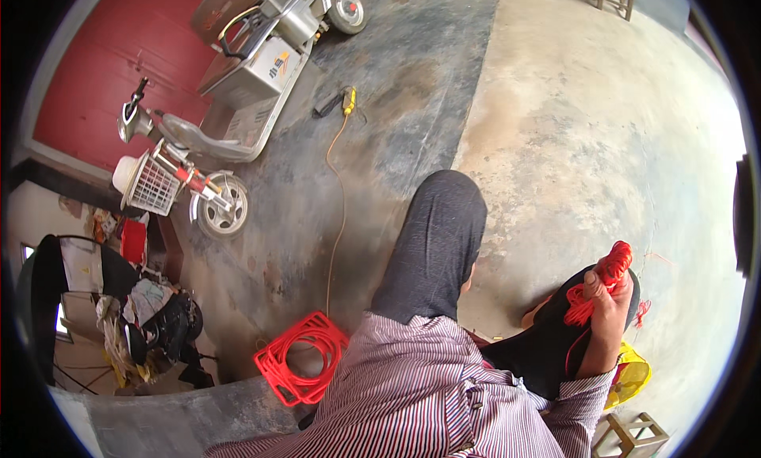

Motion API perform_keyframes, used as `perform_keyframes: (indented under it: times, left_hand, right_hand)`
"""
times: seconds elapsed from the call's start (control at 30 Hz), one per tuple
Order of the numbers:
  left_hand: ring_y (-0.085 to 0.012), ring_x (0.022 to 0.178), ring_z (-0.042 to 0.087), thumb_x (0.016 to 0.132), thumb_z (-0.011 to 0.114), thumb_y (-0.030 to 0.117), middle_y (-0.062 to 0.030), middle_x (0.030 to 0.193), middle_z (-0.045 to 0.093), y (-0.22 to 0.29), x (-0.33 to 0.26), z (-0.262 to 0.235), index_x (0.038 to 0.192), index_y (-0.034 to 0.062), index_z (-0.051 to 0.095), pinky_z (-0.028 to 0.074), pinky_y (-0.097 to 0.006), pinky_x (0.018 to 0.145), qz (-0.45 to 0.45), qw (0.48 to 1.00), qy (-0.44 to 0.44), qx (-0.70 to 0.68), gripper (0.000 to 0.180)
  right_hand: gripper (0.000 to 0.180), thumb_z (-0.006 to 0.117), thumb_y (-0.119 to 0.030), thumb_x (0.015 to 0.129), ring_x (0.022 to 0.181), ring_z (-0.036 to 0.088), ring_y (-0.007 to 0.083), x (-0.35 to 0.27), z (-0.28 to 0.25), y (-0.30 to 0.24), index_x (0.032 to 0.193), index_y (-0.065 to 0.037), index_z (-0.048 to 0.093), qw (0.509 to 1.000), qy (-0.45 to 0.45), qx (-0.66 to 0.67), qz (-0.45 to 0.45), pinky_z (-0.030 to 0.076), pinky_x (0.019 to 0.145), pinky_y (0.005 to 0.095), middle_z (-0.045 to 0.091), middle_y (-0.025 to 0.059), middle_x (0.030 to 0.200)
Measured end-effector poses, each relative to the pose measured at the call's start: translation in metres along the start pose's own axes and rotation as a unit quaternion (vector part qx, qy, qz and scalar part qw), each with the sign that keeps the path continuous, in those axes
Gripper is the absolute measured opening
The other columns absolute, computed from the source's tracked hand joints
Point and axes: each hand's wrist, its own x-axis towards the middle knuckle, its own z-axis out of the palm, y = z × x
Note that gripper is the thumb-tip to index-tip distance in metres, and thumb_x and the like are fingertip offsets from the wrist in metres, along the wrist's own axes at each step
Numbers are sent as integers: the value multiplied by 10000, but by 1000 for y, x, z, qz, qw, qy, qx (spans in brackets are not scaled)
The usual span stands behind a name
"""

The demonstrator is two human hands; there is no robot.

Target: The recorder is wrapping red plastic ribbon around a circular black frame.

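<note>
My right hand [609,319] is closed around a hank of red cord [615,261], held above my right knee. The thumb presses along the cord, and its upper end bulges out of the fist in tight wraps. Loose red strands hang out on both sides of the hand, and one thin strand trails down over my dark trouser leg [527,353]. My left hand does not show; only part of the striped sleeve on that side reaches the lower edge.
Beside me on the left stands a red plastic frame [277,379] with red loops in it. A cable runs from there to a yellow power strip [349,101]. A three-wheeled vehicle [261,70] is parked far left. A yellow basket [632,376] and wooden stool [638,438] are at right.
</note>
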Motion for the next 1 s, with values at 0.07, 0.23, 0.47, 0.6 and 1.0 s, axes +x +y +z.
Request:
perform_keyframes:
  times: [0.07,0.23,0.47,0.6,1.0]
  left_hand:
    - [-332,1045,634,822,525,627,-191,1069,676,-1,-7,-16,1035,41,704,468,-479,907,4,1000,-15,16,649]
    - [-330,1041,637,824,522,634,-191,1063,678,7,-27,-45,1026,40,708,470,-478,903,15,998,-47,47,654]
    - [-328,1035,640,825,517,644,-191,1054,681,26,-58,-51,1013,40,713,472,-477,898,34,994,-79,72,662]
    - [-321,975,662,844,504,653,-193,974,691,158,-172,-186,914,28,730,496,-471,830,-202,976,74,30,669]
    - [-223,582,537,717,732,417,-28,576,510,222,-186,-259,591,131,539,385,-374,568,-10,613,756,231,367]
  right_hand:
    - [198,724,-71,835,669,469,70,0,-2,1,829,-75,525,1000,1,7,5,389,602,225,504,-37,761]
    - [244,755,-88,814,642,484,78,4,-1,-3,810,-70,512,998,-21,51,11,414,575,233,514,-20,742]
    - [237,749,-92,809,611,500,79,6,5,-15,802,-60,515,992,-32,118,20,429,541,240,512,-18,697]
    - [160,715,-102,821,574,481,69,4,0,-7,846,-31,574,993,-30,114,7,400,525,228,518,-22,685]
    - [205,711,-106,808,543,519,74,-6,0,-9,941,31,637,998,23,62,-7,437,510,231,548,-19,631]
